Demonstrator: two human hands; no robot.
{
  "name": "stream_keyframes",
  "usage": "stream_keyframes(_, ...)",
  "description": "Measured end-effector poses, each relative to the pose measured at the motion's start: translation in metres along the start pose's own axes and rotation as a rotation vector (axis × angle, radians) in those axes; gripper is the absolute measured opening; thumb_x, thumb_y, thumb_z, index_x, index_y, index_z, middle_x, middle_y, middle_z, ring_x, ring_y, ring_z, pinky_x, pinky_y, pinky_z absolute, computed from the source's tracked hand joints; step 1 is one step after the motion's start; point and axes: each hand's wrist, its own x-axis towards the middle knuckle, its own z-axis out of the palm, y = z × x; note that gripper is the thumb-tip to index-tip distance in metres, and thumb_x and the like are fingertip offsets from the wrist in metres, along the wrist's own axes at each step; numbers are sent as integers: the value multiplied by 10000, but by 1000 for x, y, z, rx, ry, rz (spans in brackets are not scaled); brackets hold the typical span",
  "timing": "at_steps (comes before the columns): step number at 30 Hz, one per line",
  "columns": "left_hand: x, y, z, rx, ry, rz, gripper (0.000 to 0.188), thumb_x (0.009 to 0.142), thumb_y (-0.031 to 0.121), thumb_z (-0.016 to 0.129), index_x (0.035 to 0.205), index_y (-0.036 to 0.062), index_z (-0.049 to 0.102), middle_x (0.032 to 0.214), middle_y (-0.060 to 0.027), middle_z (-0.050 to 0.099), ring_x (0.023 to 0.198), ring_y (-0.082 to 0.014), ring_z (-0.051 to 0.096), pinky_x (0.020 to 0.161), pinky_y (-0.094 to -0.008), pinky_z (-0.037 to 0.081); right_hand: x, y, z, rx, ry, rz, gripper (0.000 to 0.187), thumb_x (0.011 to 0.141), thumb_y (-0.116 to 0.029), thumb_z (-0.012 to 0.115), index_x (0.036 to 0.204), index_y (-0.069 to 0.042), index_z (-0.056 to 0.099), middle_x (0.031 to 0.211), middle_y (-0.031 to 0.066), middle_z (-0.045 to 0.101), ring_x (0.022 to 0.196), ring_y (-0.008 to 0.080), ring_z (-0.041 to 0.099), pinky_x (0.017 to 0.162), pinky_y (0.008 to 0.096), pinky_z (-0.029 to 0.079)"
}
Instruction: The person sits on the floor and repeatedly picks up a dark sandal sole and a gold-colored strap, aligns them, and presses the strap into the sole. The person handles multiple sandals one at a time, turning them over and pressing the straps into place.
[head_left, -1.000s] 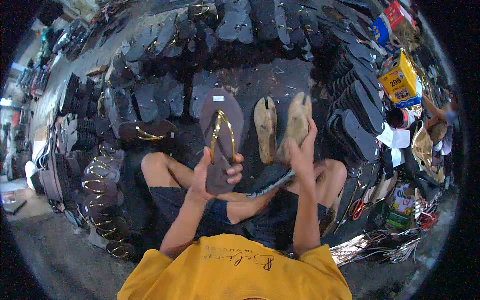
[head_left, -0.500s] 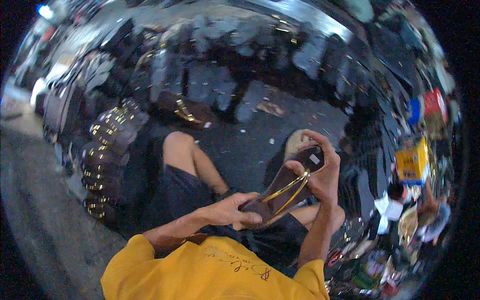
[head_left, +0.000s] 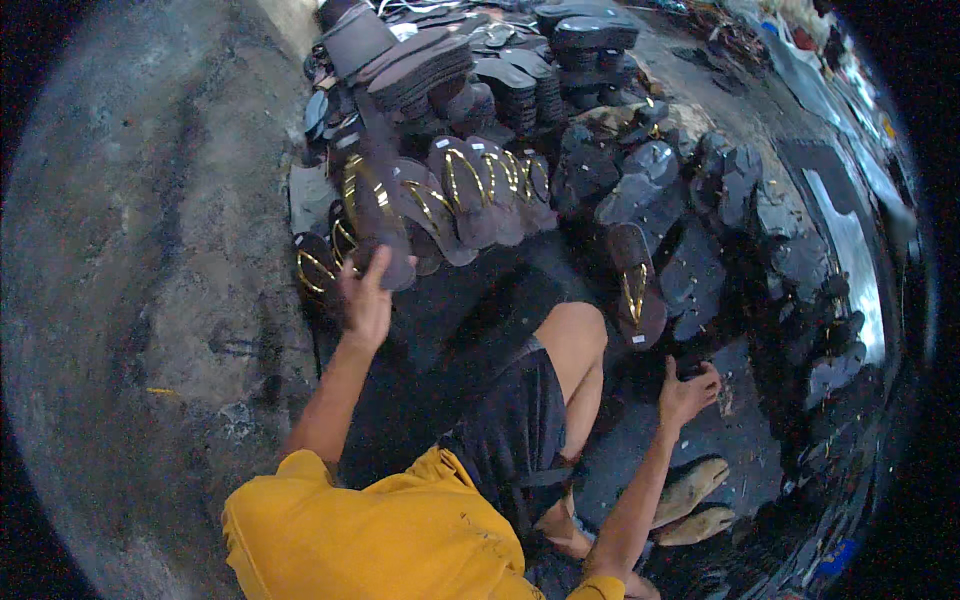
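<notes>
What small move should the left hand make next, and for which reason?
I would probably ease the held sandal down among the gold-strapped sandals, because the left hand has it by one end, close to them, and they already lie in a row.

Stained grey floor (head_left: 150, 310), seemingly concrete.

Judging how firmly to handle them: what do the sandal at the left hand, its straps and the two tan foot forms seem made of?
Sandal: probably rubber or foam, matte dark brown, judging by its dull sole. Straps: shiny gold, perhaps coated plastic or imitation leather; bright glints show the gloss but not the core. Foot forms: likely wood, dull, from the uneven tan colour.
</notes>
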Motion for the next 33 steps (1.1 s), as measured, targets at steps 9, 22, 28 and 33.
stream_keyframes(9,-7,-60,-157,347,54,-83,616,1066,170,681,1556,-41,373,1433,-210,621,1341,-325,620,1139,-470,541,-21,73,-80,1110,55,690,510,1070,-222,681,1479,22,498,1365,171,616,1143,301,670,945,412,642)
stream_keyframes(22,-235,20,261,-18,-1559,192,493,793,-149,766,1220,99,767,1483,-194,582,1331,-332,641,1096,-428,549,-178,-13,-196,1249,7,173,422,964,-38,694,1375,-46,595,1398,142,614,1286,298,607,1126,431,476)
stream_keyframes(28,-265,12,264,133,-1796,510,563,698,-62,834,1189,214,845,1350,-120,656,1250,-299,679,1109,-449,539,-150,-15,-334,680,113,-98,543,793,-92,793,1316,-22,661,1411,205,662,1344,403,629,1187,494,467)
stream_keyframes(33,-272,12,263,188,-1770,335,506,797,152,877,1279,53,756,1313,-172,733,1314,-375,666,1175,-534,477,-156,-14,-334,756,225,-136,451,754,-136,869,1168,-13,741,1203,166,777,1166,358,748,1085,483,572)
